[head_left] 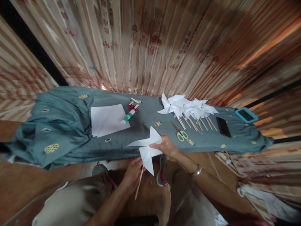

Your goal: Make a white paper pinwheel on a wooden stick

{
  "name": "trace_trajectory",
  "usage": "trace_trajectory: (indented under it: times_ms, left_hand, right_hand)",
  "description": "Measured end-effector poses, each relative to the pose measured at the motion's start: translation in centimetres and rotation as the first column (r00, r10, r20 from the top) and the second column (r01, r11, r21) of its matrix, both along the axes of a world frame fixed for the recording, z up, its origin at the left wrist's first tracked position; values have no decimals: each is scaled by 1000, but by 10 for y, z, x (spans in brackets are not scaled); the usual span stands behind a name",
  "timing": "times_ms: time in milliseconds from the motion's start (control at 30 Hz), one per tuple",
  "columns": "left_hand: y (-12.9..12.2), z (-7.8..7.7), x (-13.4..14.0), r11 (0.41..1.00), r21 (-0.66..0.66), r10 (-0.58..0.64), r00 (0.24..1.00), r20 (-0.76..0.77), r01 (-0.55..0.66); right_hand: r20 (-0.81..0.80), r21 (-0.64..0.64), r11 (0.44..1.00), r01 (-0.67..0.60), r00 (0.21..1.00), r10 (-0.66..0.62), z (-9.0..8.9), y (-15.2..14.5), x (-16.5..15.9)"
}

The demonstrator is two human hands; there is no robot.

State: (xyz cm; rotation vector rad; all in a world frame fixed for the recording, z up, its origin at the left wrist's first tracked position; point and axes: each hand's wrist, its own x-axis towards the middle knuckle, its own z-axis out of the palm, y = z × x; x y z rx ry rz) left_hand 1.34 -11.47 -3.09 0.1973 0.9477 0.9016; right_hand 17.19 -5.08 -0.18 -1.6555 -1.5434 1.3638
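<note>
A white paper pinwheel (147, 152) is between my two hands, just off the table's near edge. Its thin wooden stick (139, 185) slants down from it, with the fingers of my left hand (134, 172) closed round the upper part. From the right, my right hand (166, 146) pinches the pinwheel near its centre, the thumb lying on the paper. The far fingers of that hand are hidden behind the blades. Green-handled scissors (181, 135) lie on the cloth beyond my right hand.
Several finished pinwheels (172, 105) on sticks lie at the back right. A black phone (224, 127) and a blue-framed device (246, 115) are farther right. White paper sheets (108, 121), a glue stick (129, 116) and a small red packet (133, 105) lie left on the grey-green cloth (77, 138).
</note>
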Motion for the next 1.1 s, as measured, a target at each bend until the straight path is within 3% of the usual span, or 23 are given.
trace_trajectory:
  times_ms: [267,567,867,1100]
  left_hand:
    - [7,-16,1,996,-61,68,996,49,-65]
    - [10,-16,4,992,-105,79,995,65,-72]
    - [11,-15,5,994,-88,68,993,95,-60]
    - [11,-13,8,994,-94,64,990,126,-52]
  right_hand:
    - [257,-81,973,-214,939,228,2,35,-6]
    - [468,-159,908,-388,780,415,27,48,-14]
    - [530,-208,840,-502,664,528,29,61,-16]
    - [523,-231,816,-529,640,563,28,69,-18]
